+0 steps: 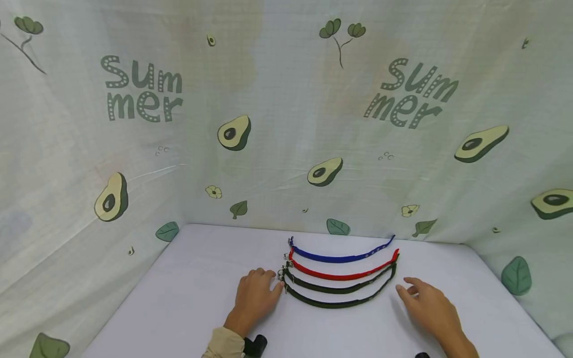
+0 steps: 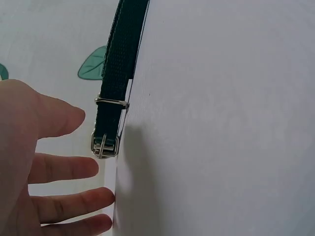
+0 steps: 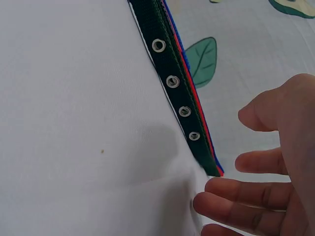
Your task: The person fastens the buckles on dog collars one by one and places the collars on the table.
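Two dark green collars, the nearer one (image 1: 335,305) and the one just behind it (image 1: 329,289), lie curved across the white table. Behind them are a red collar (image 1: 342,277) and a blue collar (image 1: 340,259), all with buckles to the left. My left hand (image 1: 257,296) is beside the buckle ends, its fingers loosely extended and holding nothing. The left wrist view shows a metal buckle (image 2: 105,146) close to the fingertips. Off the right-hand ends, my right hand (image 1: 427,306) is relaxed with nothing in it. Metal eyelets (image 3: 173,81) line the dark green strap in the right wrist view.
The white table (image 1: 188,278) runs back to a hanging cloth (image 1: 286,124) printed with avocados, leaves and lettering. This cloth also rises along the left and right sides. A beige sleeve (image 1: 225,343) and a black wrist device (image 1: 256,345) show on the left arm.
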The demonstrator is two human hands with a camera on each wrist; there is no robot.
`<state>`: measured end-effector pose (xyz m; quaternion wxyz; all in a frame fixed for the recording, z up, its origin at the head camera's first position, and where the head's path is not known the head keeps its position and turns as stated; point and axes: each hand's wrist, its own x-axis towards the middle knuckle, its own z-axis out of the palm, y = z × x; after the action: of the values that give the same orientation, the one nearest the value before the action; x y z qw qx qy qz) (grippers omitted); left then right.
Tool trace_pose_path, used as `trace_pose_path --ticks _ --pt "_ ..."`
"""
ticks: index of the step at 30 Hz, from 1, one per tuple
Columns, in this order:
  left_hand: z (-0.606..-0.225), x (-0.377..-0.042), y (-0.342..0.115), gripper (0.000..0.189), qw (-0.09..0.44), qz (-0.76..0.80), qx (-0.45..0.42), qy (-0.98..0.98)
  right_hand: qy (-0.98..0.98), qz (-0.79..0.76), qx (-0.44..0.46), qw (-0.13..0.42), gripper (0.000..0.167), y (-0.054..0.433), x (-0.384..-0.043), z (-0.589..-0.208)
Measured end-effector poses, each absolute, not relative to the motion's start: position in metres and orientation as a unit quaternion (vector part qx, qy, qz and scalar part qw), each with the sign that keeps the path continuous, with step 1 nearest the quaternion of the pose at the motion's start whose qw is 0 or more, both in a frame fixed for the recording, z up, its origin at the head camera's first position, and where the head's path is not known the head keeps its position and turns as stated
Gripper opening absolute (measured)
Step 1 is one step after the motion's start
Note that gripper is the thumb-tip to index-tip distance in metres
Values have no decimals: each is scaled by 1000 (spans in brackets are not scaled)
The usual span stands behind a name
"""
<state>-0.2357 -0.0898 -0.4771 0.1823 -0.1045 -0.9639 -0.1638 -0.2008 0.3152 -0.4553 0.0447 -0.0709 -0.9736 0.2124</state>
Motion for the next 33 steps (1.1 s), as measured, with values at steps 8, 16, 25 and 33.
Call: trace_pose_path --ticks 8,16,25,33 --pt "-478 -240 -84 29 189 -182 -101 -960 -970 222 -78 57 58 310 -212 -460" --pt "-477 -241 -75 30 162 -180 -80 -967 -967 234 -86 49 56 306 -225 -460" --pt "-472 -242 -72 42 140 -159 -56 -976 -961 249 -111 38 68 299 -236 -464" --pt "-473 -241 -70 52 146 -142 -51 -978 -958 251 -113 75 64 294 -232 -472"
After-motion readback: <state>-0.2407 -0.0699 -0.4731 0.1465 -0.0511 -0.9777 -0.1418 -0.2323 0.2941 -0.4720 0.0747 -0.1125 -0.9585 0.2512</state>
